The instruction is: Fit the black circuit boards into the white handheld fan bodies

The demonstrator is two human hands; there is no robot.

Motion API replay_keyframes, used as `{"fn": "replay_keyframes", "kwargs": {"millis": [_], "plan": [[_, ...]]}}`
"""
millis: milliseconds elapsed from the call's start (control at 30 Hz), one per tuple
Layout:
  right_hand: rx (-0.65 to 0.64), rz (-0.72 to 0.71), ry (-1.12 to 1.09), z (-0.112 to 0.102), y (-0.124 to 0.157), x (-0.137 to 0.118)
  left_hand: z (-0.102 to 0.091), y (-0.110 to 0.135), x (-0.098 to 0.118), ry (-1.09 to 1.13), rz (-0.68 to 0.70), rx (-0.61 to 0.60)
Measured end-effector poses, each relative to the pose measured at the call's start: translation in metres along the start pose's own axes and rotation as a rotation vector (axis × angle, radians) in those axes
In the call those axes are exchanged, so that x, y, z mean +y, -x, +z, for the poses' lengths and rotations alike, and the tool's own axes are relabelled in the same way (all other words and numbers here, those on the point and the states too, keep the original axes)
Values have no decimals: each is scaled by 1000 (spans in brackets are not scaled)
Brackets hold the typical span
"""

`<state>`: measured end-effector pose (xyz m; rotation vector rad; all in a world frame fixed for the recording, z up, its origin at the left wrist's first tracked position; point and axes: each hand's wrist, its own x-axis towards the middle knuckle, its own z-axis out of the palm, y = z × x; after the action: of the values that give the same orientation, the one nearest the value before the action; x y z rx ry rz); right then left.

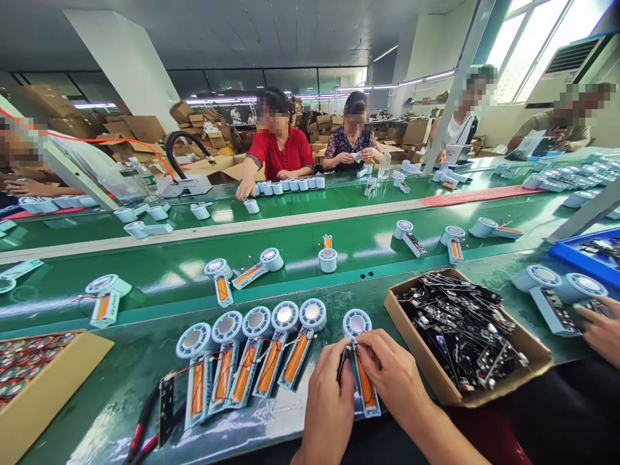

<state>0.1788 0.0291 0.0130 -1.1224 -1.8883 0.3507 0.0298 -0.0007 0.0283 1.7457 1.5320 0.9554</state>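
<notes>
At the near edge of the bench, both hands are close together on one fan (357, 323); the left hand (325, 402) pinches a black circuit board (344, 361) against the fan's handle; the right hand (393, 374) grips the handle just below the round head; an orange battery (365, 389) shows in the open handle. Just left of it lies a row of five more fans (256, 349), side by side, heads away from the near edge, each with an orange battery. Two cardboard boxes stand on the bench: the right box (426, 378) holds a heap of black boards, and the left box (53, 381) sits at the near left corner. Another person's hand (602, 330) rests at the right edge.
</notes>
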Motion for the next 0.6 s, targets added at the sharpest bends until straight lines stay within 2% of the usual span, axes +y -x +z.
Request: {"fn": "replay_keyframes", "kwargs": {"millis": [233, 333, 467, 600], "plan": [[-26, -13, 27, -3, -1, -2, 3, 1, -1, -68, 66, 69], [-62, 3, -35, -5, -3, -4, 3, 0, -3, -103, 108, 111], [-60, 11, -118, -7, -4, -7, 6, -1, -17, -186, 245, 163], [-31, -32, -149, -3, -5, -1, 11, -10, -38, -285, 287, 295]]}}
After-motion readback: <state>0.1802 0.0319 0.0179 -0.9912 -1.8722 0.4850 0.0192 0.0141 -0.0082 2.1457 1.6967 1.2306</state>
